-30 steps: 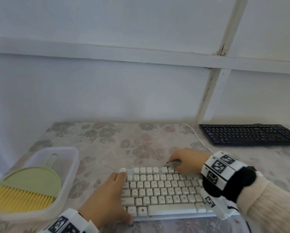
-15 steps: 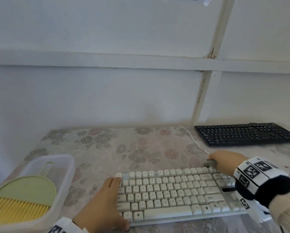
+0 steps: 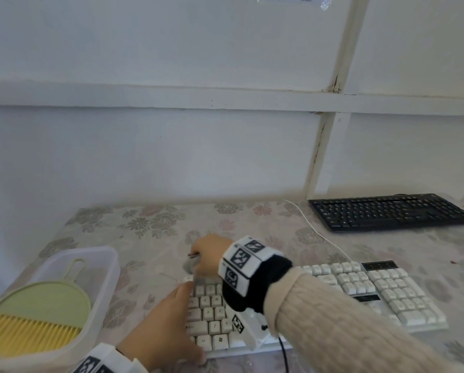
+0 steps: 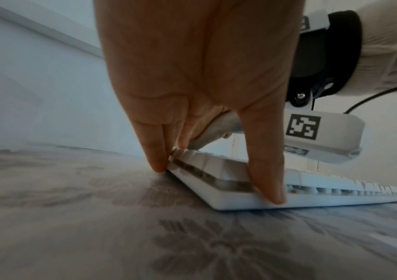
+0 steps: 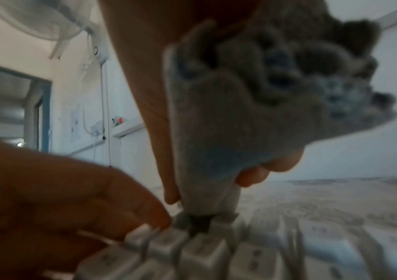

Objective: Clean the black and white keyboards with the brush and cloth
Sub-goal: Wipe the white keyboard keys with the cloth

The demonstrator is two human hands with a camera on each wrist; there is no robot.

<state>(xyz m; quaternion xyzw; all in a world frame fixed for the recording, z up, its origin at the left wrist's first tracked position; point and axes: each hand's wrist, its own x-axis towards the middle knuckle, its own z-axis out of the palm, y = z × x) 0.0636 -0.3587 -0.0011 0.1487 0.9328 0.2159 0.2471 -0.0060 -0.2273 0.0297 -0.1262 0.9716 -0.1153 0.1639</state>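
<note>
The white keyboard (image 3: 359,286) lies at the front of the table. My left hand (image 3: 190,321) holds its left end, thumb on the near edge and fingers (image 4: 154,159) on the far corner. My right hand (image 3: 198,261) grips a bunched grey cloth (image 3: 189,266) and presses it on the top-left keys; in the right wrist view the cloth (image 5: 228,113) tapers down onto the keys (image 5: 192,252). The black keyboard (image 3: 389,212) sits apart at the back right. A brush with yellow bristles (image 3: 29,337) lies in a tub at the left.
The clear plastic tub (image 3: 109,267) stands at the table's front left, with a green dustpan (image 3: 45,302) in it. A white cable (image 3: 316,230) runs from the white keyboard toward the wall. The flowered tablecloth (image 3: 144,227) meets the white wall behind.
My right hand swept the cloth along the top row to the right end, then came back to the top-left corner. The left hand has stayed on the keyboard's left end.
</note>
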